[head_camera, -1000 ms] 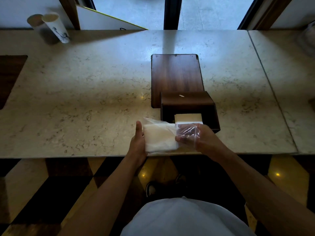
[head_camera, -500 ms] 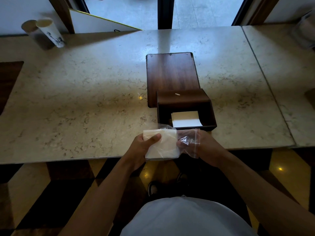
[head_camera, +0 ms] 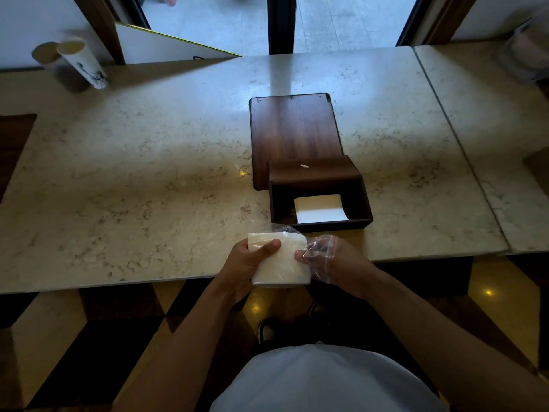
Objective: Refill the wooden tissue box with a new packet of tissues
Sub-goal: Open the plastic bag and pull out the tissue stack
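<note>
The dark wooden tissue box (head_camera: 364, 203) lies open on the marble counter, a small stack of white tissues (head_camera: 320, 208) inside it. Its flat wooden lid (head_camera: 294, 135) lies just behind, partly under the box. My left hand (head_camera: 246, 266) grips a white tissue packet (head_camera: 282, 263) at the counter's front edge, thumb across its top. My right hand (head_camera: 335, 263) holds the packet's clear plastic wrapper (head_camera: 319, 254), which is loose and bunched over my fingers at the packet's right end.
The marble counter (head_camera: 148, 188) runs left to right, with a seam (head_camera: 463, 150) at the right. A paper cup (head_camera: 83, 63) leans at the back left. A glass container (head_camera: 525, 55) stands at the back right. A white board (head_camera: 166, 49) leans behind.
My left hand shifted from the packet's left side to gripping it with the thumb on top. The packet has been drawn back toward me over the counter edge; the wrapper has slid toward the right.
</note>
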A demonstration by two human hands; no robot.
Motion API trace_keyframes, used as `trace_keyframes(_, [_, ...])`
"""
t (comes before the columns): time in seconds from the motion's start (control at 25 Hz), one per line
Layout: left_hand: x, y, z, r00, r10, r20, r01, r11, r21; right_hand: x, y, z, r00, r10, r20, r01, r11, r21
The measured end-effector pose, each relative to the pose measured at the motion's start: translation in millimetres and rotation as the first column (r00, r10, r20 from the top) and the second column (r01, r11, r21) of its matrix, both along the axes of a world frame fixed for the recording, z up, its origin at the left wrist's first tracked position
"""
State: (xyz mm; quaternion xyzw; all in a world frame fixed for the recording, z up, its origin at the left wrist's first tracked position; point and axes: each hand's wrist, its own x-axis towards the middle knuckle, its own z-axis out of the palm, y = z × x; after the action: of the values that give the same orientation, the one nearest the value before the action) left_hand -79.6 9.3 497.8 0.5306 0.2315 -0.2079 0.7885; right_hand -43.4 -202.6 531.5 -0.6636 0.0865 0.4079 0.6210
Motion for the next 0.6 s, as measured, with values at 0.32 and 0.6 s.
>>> trace_keyframes(0.32, [9,5,-3,1.0,-0.01,0.024,0.009,0.999,0.045,-1,-3,-16,0.99,-0.139,-0.009,0.139,0.977,0.163])
trace_keyframes(0.6, [20,8,-8,0.998,-0.003,0.055,-0.001,0.997,0.072,17,-17,-8,0.991,-0.129,0.033,0.122,0.979,0.165])
